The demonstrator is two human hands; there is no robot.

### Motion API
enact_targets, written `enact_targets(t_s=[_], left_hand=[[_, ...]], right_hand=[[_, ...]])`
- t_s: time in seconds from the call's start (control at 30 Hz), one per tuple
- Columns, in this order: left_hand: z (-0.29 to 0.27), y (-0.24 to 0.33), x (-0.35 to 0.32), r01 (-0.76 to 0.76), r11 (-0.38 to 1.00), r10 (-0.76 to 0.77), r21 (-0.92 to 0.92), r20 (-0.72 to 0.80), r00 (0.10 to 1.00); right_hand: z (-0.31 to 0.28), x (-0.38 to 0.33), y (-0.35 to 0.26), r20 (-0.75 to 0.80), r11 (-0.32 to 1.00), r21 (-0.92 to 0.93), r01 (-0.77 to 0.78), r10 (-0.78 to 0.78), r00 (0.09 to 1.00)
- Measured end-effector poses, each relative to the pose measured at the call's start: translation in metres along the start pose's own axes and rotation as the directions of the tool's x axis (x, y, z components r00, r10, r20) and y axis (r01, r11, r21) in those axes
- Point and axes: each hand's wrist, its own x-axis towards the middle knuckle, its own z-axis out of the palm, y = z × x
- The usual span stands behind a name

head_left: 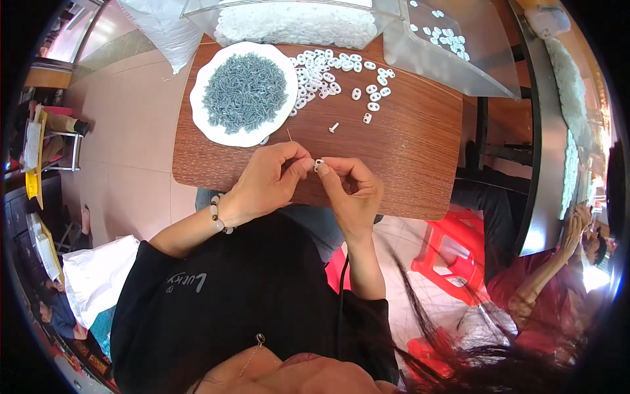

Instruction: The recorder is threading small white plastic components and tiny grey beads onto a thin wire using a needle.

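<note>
Close together over the near part of the wooden table, both my hands work fingertip to fingertip. My right hand [354, 190] pinches a small white oval plastic piece with two holes [319, 165] between thumb and fingers. Against its left side, my left hand [270, 178] is closed in a pinch; what its fingertips hold is hidden. A thin brownish sliver [289, 134] shows just above the left hand. Beyond my hands lies a small screw-like piece with a white end [334, 127]. A white scalloped plate [200, 105] heaped with grey metal screws [244, 92] stands at the left.
Loose white two-hole pieces [318, 75] spread right of the plate. At the back stand a clear bin of white pieces [295, 26] and a grey tray [420, 62]. A red stool [453, 256] is at the right; another person's hands [576, 223] are at a neighbouring table.
</note>
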Motion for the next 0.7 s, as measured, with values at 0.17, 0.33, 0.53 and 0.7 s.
enact_targets(t_s=[0.17,0.33,0.53,0.7], left_hand=[[-0.0013,-0.002,-0.0006,0.01,1.0,-0.009,-0.008,0.038,0.999],[0.0001,-0.001,-0.0002,-0.135,0.989,0.138,0.053,-0.041,0.99],[-0.0007,0.0034,-0.003,-0.157,0.973,0.171,0.172,-0.07,0.983],[0.0004,0.0016,-0.0024,-0.18,0.958,0.202,0.223,-0.078,0.976]], right_hand=[[-0.0002,-0.0005,0.0055,0.007,0.999,0.037,-0.007,0.007,1.0],[0.0004,-0.0008,0.0022,0.02,1.0,0.024,-0.017,0.017,1.0],[0.0018,-0.0025,0.0014,0.028,0.998,0.02,-0.061,0.061,0.998],[0.0041,-0.0025,0.0028,0.029,0.995,0.076,-0.057,0.055,0.998]])
